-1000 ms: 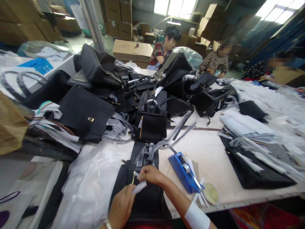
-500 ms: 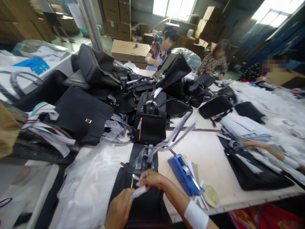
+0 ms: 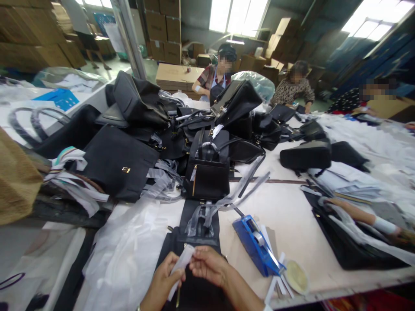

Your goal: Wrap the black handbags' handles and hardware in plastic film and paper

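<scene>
At the near table edge a black handbag [image 3: 194, 242] lies flat in front of me, its handle wrapped in clear plastic. Above it my left hand [image 3: 164, 280] and my right hand [image 3: 209, 265] meet, both pinching a small white strip of paper or foam [image 3: 180, 263]. A gold zipper pull [image 3: 177, 300] hangs just below the strip, between my hands. A blue tape dispenser [image 3: 256, 244] sits on the table right of my right hand.
A heap of black handbags [image 3: 201, 129] fills the table's middle and left. Clear plastic sheeting [image 3: 123, 255] lies left of my bag. A round yellowish disc [image 3: 296, 276] lies by the dispenser. Another person's arm [image 3: 359, 214] reaches onto a black bag at right; people sit beyond.
My hands have come nearer to me and lower in view, still on the white strip. At right another person's arm has reached in, and a black bag moved across the table.
</scene>
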